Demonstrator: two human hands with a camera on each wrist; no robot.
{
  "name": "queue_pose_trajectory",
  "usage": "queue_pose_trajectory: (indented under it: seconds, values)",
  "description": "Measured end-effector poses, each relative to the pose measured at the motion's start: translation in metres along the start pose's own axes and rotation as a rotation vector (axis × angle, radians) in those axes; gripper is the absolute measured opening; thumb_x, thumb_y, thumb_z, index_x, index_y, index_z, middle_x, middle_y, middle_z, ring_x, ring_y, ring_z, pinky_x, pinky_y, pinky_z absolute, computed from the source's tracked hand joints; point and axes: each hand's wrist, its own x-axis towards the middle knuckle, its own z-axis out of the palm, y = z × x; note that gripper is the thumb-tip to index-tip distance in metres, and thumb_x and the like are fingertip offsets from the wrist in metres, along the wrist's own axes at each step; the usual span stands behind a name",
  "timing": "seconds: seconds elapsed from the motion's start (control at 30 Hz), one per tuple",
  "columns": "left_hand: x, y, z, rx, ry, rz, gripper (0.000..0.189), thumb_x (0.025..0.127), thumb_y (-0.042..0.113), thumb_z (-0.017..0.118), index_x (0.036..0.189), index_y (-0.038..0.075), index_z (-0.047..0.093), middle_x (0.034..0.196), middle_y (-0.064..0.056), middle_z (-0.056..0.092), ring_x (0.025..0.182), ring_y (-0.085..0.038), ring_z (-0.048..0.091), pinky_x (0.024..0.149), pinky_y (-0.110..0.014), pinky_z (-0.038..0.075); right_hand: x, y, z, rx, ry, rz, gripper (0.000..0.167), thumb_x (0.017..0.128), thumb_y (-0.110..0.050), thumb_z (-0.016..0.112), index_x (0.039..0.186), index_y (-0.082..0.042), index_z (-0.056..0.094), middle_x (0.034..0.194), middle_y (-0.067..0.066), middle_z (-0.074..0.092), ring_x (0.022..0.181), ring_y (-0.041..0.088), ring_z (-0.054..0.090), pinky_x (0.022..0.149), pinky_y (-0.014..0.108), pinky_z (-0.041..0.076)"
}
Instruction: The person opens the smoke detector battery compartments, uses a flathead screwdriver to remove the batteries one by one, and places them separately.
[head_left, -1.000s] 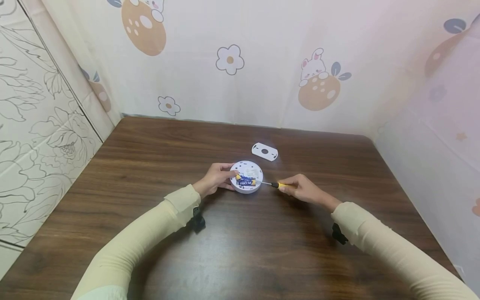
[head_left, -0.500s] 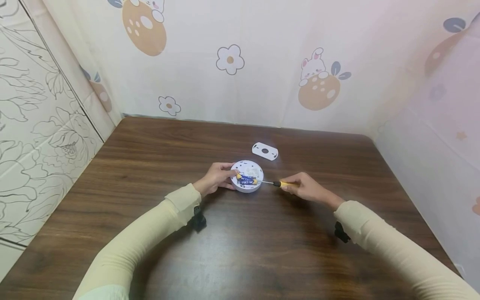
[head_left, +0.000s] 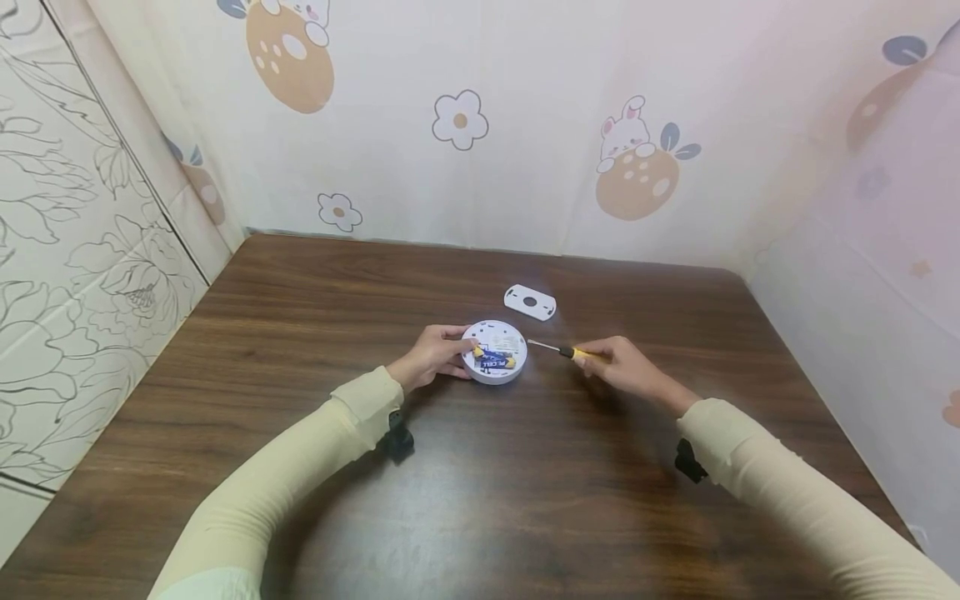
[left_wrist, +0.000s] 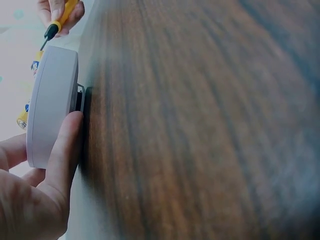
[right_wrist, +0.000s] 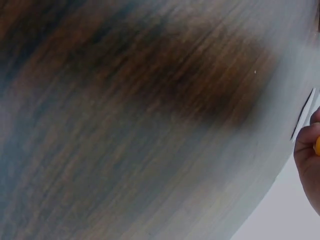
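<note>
In the head view a round white device like a smoke detector (head_left: 512, 332) lies back up, its face turned upward. My left hand (head_left: 431, 357) grips its left side, thumb over the top edge and fingers against the side. Blue and yellow batteries (head_left: 495, 360) sit in its open back; in the left wrist view their yellow ends stick out past the rim. My right hand (head_left: 621, 367) holds a screwdriver (head_left: 579, 353) by its yellow and black handle. The metal tip points left, right at the device's right rim and apart from the batteries.
A flat white mounting plate (head_left: 530, 302) with a round hole lies on the dark wooden table (head_left: 480, 483), just behind the device. A printed curtain (head_left: 525, 150) hangs along the table's back edge. Black wrist cameras (head_left: 399, 437) hang below both sleeves.
The screwdriver tip has come out from the batteries and moved right and slightly back, off the device. My right hand moved right with it. The left hand and device stay almost still.
</note>
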Motion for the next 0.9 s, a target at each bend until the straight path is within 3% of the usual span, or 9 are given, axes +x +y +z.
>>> queue_pose_trajectory:
  seconds: [0.17,0.37,0.57,0.9]
  values:
    - [0.002,-0.003,0.000,-0.010,0.000,0.006,0.046,0.093,0.003,0.060,0.137,-0.003,0.047,0.107,-0.024,0.064,0.069,-0.021,0.066,0.063,-0.037,0.060,0.002,0.003,-0.001,-0.056,0.052,-0.046,0.023,0.096,-0.013,0.059,0.111,0.002,0.067,0.082,0.007,0.053,0.073,0.021,0.046,0.057,0.027,0.041]
    - [0.002,-0.004,0.000,-0.020,-0.005,0.018,0.046,0.092,0.002,0.060,0.137,-0.003,0.047,0.105,-0.024,0.065,0.068,-0.021,0.066,0.063,-0.037,0.060,0.003,0.006,-0.002,-0.106,0.124,-0.112,0.026,0.099,-0.005,0.048,0.117,0.011,0.060,0.091,0.014,0.051,0.079,0.024,0.044,0.065,0.031,0.039]
    - [0.002,-0.003,-0.001,-0.017,0.004,0.008,0.046,0.093,0.003,0.060,0.137,-0.003,0.048,0.102,-0.022,0.065,0.069,-0.021,0.066,0.064,-0.037,0.060,0.002,0.008,-0.002,-0.159,0.167,-0.085,0.029,0.097,0.003,0.045,0.121,0.018,0.051,0.102,0.024,0.046,0.091,0.033,0.042,0.075,0.040,0.038]
    - [0.004,-0.004,-0.001,-0.017,0.003,0.000,0.046,0.093,0.004,0.061,0.137,-0.002,0.048,0.103,-0.022,0.065,0.070,-0.021,0.066,0.065,-0.037,0.060,0.002,0.013,-0.005,-0.266,0.199,-0.059,0.024,0.089,0.009,0.054,0.110,0.021,0.056,0.093,0.025,0.052,0.081,0.031,0.044,0.067,0.039,0.041]
